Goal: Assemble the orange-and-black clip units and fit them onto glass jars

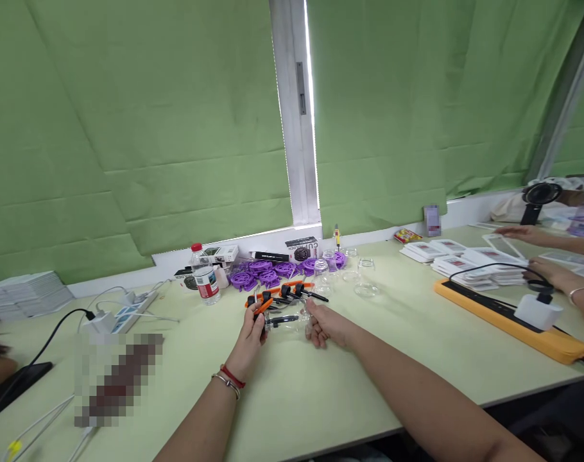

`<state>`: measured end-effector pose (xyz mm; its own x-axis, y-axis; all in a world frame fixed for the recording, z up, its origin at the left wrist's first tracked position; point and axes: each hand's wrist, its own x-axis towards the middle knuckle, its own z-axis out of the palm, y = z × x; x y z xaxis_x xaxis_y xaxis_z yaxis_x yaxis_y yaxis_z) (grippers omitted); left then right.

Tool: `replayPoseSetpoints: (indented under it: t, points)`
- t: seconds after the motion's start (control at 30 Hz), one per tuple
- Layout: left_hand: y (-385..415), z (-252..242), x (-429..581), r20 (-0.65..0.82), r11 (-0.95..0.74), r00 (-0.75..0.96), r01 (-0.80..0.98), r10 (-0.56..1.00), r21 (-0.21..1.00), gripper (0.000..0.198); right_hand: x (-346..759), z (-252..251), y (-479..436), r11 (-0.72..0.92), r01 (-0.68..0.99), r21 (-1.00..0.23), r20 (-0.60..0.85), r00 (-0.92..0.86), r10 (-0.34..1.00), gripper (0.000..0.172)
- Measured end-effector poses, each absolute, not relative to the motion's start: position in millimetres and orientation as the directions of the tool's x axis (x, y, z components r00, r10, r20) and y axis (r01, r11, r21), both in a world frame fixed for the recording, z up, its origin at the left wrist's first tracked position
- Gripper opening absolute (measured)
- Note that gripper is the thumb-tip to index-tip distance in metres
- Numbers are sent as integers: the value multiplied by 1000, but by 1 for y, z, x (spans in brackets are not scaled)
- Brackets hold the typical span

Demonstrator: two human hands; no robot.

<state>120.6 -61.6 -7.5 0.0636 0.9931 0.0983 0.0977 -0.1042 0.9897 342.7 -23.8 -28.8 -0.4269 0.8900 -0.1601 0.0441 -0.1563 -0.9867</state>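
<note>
My left hand (253,330) grips a black and orange tool (264,309) at its black end. A black shaft runs from it into a clear glass piece (299,324) lying sideways. My right hand (323,324) holds the far end of that clear piece, its fingers curled. Just behind my hands lie several more black and orange tools (285,292). Clear glass pieces (368,282) stand to the right of them, and several purple plastic parts (267,273) are heaped further back.
A red-capped bottle (206,276) stands left of the purple parts. Small boxes (301,250) line the wall. An orange power strip (508,321) and white packets (465,266) lie at right, beside another person's hands. A white power strip (134,312) and cables are at left.
</note>
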Motion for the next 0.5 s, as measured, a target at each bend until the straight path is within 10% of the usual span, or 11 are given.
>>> replayPoseSetpoints:
  t: [0.23,0.5]
  points:
    - [-57,-9,114,119,-123,51,74,992,990,49,351,-11,-37,-26,-96,-995,24,-485,874,85]
    - [-60,-9,118,78,-82,75,55,994,995,53,339,-24,-29,-91,-4,-996,-81,-409,909,63]
